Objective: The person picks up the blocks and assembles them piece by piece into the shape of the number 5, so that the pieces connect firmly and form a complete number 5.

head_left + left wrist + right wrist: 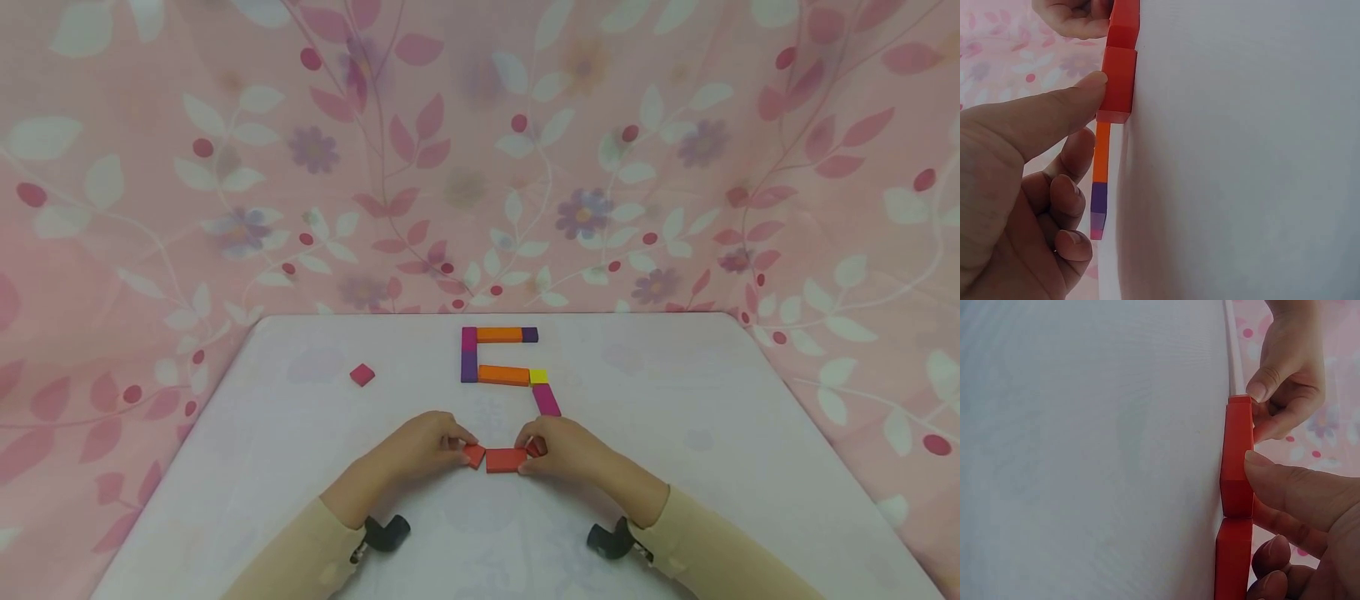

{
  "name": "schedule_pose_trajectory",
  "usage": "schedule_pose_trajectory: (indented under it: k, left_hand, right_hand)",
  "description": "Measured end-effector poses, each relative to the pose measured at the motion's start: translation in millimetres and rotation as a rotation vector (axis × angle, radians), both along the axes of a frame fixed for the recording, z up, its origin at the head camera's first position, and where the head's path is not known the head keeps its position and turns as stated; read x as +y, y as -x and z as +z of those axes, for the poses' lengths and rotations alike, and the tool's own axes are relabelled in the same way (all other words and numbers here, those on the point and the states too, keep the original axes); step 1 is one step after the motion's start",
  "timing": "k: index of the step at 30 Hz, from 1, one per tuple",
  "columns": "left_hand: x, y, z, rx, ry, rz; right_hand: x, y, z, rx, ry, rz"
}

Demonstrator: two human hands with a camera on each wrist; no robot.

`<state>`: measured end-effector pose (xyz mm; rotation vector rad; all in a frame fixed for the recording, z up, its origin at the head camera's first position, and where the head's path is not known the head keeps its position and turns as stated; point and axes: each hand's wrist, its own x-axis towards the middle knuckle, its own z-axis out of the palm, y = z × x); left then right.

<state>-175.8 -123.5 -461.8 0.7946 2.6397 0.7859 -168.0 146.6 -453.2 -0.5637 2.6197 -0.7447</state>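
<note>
Near the middle of the table, my left hand (422,447) pinches a small red block (474,455) between thumb and fingers. Just right of it lies a longer red block (506,460), whose right end my right hand (564,448) grips. The right thumb presses the near side of this block (1237,469) in the right wrist view. Another red block (1233,559) touches its end there; in the head view the right fingers partly cover that block (536,448). A slanted magenta block (547,400) lies just beyond the right hand.
Farther back, an orange block (499,335), a purple block (469,367), a second orange block (503,376) and a yellow block (538,377) form a bent line with others. A lone crimson block (362,375) lies left. Patterned pink cloth (480,167) hangs behind the white table (300,400).
</note>
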Motion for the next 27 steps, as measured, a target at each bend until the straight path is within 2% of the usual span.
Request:
schedule_pose_trajectory:
  k: [12, 27]
  left_hand:
    - [1.0, 0.4, 0.5, 0.023, 0.005, -0.017]
    - [0.9, 0.5, -0.3, 0.007, 0.016, -0.002]
  right_hand:
    - [0.3, 0.5, -2.9, -0.004, -0.007, -0.007]
    - [-0.1, 0.9, -2.9, -0.008, -0.011, -0.016]
